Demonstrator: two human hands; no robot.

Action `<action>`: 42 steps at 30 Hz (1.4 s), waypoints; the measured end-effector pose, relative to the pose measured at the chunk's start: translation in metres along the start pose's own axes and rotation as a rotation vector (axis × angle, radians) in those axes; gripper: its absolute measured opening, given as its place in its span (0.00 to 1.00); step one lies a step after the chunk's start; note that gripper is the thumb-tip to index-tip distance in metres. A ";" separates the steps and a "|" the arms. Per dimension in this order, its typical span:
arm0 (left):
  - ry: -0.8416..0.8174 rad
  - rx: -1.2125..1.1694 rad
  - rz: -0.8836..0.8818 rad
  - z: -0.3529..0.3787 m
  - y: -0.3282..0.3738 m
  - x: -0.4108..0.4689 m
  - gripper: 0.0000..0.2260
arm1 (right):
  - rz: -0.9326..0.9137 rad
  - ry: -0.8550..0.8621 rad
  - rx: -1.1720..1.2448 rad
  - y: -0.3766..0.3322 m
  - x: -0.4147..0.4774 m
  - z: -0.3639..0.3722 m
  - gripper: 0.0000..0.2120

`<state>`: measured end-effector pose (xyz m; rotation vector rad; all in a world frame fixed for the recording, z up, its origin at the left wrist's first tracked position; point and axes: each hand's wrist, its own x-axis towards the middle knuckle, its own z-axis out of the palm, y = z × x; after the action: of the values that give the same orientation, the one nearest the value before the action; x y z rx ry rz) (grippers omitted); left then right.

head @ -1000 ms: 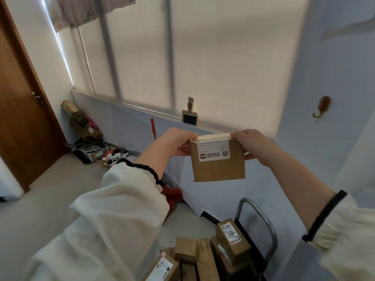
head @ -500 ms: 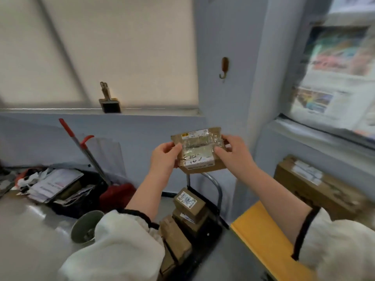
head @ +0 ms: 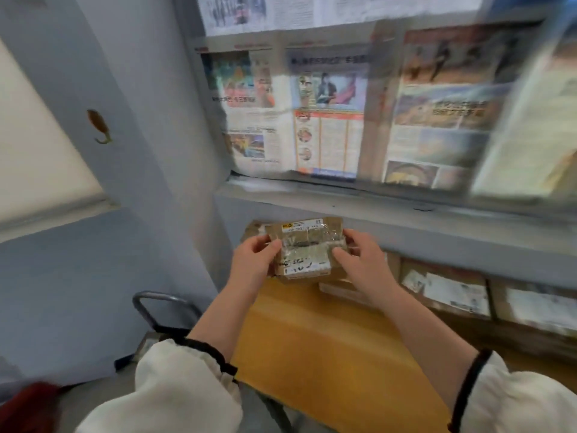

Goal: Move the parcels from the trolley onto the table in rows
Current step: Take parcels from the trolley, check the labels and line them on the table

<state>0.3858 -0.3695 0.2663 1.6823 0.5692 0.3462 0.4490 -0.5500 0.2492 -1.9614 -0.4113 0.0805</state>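
Yellow table (head: pixel 327 354): L hand (head: pixel 253 264) & R hand (head: pixel 363 266) grip taped parcel (head: pixel 307 245), label (head: pixel 304 267) txt blurred.

parcel (head: pixel 307 248) label: print smeared, unreadable; side edges covered where left hand (head: pixel 253 260) and right hand (head: pixel 359 260) grip it
back parcel (head: pixel 256 231): mostly hidden behind held parcel, only upper-left corner shows
row parcels (head: pixel 449 290), right of frame: motion-blurred, count unclear
trolley handle (head: pixel 156 296): deck below hidden by left sleeve (head: pixel 175 385)
newspapers (head: pixel 437 104): right side streaked, text illegible
red object (head: pixel 28 407), lower-left corner: cut off, blurred, unidentifiable
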 end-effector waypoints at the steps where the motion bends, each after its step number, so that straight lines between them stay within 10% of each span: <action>1: -0.023 0.001 -0.008 0.031 0.001 -0.006 0.09 | 0.038 0.018 0.010 0.015 -0.006 -0.027 0.20; 23: -0.843 0.252 -0.150 0.572 0.066 -0.142 0.06 | 0.498 0.523 0.029 0.255 -0.118 -0.516 0.06; 32: -0.938 0.335 -0.219 0.697 0.050 -0.173 0.18 | 0.601 0.594 0.025 0.333 -0.126 -0.604 0.07; 42: -0.896 0.324 -0.094 0.747 0.019 -0.170 0.11 | 0.569 0.697 -0.064 0.373 -0.123 -0.624 0.15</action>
<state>0.6401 -1.0843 0.1569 1.8929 0.0228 -0.5880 0.5768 -1.2707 0.1594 -1.9707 0.6057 -0.2528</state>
